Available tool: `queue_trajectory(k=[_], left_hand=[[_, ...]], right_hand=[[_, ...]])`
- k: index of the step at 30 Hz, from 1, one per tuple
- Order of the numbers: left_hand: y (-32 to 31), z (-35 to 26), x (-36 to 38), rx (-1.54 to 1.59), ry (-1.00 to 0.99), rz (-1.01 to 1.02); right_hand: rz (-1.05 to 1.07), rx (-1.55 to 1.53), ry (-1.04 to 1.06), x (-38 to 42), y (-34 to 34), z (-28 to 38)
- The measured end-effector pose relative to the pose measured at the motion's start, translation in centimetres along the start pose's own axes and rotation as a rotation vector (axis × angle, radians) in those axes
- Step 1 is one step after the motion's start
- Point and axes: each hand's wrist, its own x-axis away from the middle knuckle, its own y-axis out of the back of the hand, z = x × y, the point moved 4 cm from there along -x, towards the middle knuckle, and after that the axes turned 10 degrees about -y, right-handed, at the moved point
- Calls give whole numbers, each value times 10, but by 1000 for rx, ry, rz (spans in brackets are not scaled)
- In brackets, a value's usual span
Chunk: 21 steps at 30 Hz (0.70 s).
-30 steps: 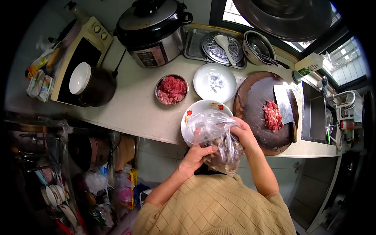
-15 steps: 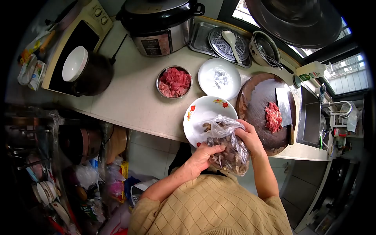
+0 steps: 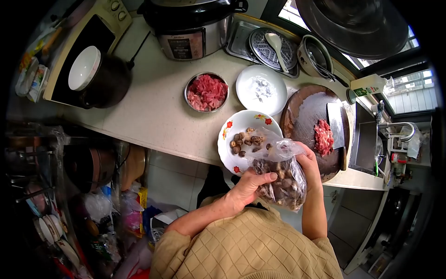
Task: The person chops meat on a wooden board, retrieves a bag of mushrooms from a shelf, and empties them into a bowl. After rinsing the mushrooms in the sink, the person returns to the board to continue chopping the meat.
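- At the tabletop's front edge: clear plastic bag of small brown dried mushrooms, held partly over the near right rim of a white floral bowl; loose mushrooms lie in the bowl.
- Left hand: closed on the bag's left side, thumb across the front.
- Right hand: gripping the bag's right side by the crumpled upper plastic; some fingers hidden.
- Step in hand looks like tipping mushrooms out. Best done with the bag's mouth low and well inside the rim, so pieces don't bounce out.
- Bag body hangs toward the person, most contents sitting low; left hand should lift and tilt that end gradually, in small lots.
- Right hand should spread the crumpled plastic without pinching off the opening; loose folds could trap pieces or dump a clump.
- Don't lean on the bowl: pushing down on its near rim could tip it.
- Chopping board just right of the bowl, with raw chopped meat and cleaver on it; right forearm should stay clear of the blade and meat.
- White plate beyond the bowl; metal bowl of raw meat to the left, apart from both hands.
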Motion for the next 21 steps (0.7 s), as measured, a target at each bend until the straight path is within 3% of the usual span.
queue_trajectory(k=[8, 13, 16, 21], left_hand=[[-1, 7, 2, -5, -28, -35], [-3, 9, 0, -12, -82, 25], [-4, 7, 0, -20, -90, -23], [-1, 8, 0, 56, -61, -19]], right_hand=[[-26, 36, 30, 7, 3, 1], [103, 5, 127, 8, 5, -2], [18, -77, 15, 10, 5, -9], [60, -231, 40, 13, -2, -9]])
